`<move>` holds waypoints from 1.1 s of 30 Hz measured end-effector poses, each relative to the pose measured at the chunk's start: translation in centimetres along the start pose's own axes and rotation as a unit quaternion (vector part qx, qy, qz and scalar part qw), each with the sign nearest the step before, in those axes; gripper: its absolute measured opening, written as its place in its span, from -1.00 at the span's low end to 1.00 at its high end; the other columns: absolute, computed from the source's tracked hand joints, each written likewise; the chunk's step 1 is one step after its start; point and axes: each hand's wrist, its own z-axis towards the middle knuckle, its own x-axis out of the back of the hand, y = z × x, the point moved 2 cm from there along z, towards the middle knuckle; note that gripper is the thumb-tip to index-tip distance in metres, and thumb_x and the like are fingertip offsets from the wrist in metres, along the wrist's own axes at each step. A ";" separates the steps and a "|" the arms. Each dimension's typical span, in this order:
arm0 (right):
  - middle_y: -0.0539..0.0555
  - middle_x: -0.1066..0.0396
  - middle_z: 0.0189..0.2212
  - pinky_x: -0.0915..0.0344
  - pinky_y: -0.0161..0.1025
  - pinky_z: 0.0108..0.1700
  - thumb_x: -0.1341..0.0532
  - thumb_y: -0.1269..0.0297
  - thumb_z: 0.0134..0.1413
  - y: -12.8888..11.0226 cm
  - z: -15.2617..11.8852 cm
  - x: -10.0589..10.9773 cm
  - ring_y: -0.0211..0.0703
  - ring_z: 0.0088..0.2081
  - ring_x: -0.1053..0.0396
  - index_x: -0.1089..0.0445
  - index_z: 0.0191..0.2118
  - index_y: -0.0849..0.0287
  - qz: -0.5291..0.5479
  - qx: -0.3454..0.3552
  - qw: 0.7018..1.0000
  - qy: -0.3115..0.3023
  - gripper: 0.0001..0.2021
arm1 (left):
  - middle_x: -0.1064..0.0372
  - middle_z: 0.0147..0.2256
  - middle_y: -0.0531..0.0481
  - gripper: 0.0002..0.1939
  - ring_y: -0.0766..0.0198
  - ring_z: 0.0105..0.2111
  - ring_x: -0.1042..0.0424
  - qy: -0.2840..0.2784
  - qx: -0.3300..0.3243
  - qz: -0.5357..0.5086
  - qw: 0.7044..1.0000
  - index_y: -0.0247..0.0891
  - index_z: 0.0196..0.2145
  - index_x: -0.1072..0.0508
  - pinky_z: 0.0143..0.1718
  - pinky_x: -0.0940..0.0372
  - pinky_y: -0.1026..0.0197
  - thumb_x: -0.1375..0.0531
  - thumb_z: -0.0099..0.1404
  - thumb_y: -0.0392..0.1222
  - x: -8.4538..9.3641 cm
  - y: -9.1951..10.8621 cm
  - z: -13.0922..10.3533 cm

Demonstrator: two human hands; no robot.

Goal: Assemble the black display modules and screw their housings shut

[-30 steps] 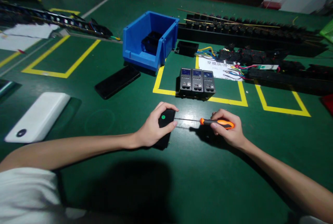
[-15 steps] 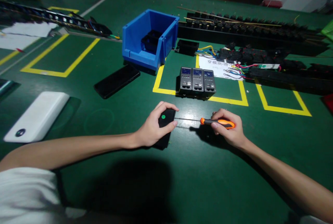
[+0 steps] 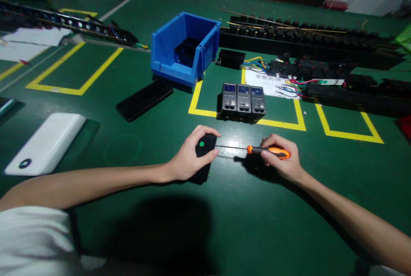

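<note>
My left hand [image 3: 189, 156] grips a black module [image 3: 205, 141] with a green dot on its top, thumb and fingers around its sides. In my right hand [image 3: 284, 156] is a screwdriver [image 3: 276, 152] with an orange and black handle. Its thin shaft lies level and points left, the tip at the module's right side between my left thumb and forefinger. Whether the tip sits in a screw is too small to tell. Just beyond my hands, three dark modules [image 3: 244, 98] with small screens and ports stand side by side.
A blue bin [image 3: 175, 72] with black parts inside stands behind a black phone [image 3: 144, 99]. At left lies a white power bank [image 3: 46, 143]. Black strips with wires [image 3: 340, 94] and a printed sheet [image 3: 266, 85] spread along the right. Yellow tape [image 3: 282, 125] marks the green table.
</note>
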 end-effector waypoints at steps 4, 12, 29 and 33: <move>-0.09 -0.28 -0.59 -0.09 -0.33 -0.52 -0.29 0.29 0.08 0.0 0.0 0.0 -0.33 -0.58 -0.19 -0.33 -0.40 0.15 0.001 -0.002 1.000 -0.001 -0.87 | -0.27 -0.12 -0.04 -0.69 0.20 -0.10 -0.31 -0.001 0.000 -0.003 1.000 -0.22 -0.03 -0.32 -0.02 -0.20 0.14 -0.20 0.28 -0.17 0.0 0.0 0.0; -0.09 -0.28 -0.59 -0.09 -0.32 -0.53 -0.29 0.28 0.07 -0.2 0.1 0.0 -0.33 -0.59 -0.20 -0.33 -0.41 0.15 0.002 -0.004 1.000 0.002 -0.86 | -0.27 -0.12 -0.05 -0.69 0.19 -0.10 -0.31 -0.002 0.000 0.001 1.000 -0.21 -0.03 -0.32 -0.02 -0.21 0.13 -0.20 0.28 -0.15 0.0 0.0 0.0; -0.09 -0.28 -0.61 -0.10 -0.32 -0.55 -0.29 0.25 0.07 -0.3 0.1 0.0 -0.33 -0.61 -0.20 -0.32 -0.42 0.15 -0.009 -0.008 1.000 0.003 -0.84 | -0.29 -0.12 -0.06 -0.69 0.17 -0.10 -0.32 -0.003 0.002 0.011 1.000 -0.21 -0.03 -0.32 -0.02 -0.23 0.11 -0.19 0.28 -0.14 0.1 0.1 0.0; -0.08 -0.27 -0.62 -0.10 -0.32 -0.55 -0.29 0.23 0.07 -0.4 0.1 -0.1 -0.32 -0.60 -0.20 -0.32 -0.43 0.15 -0.010 -0.006 1.000 0.008 -0.83 | -0.29 -0.12 -0.06 -0.69 0.17 -0.09 -0.32 -0.002 0.000 0.009 1.000 -0.21 -0.03 -0.33 -0.01 -0.22 0.11 -0.19 0.28 -0.14 0.1 0.0 0.0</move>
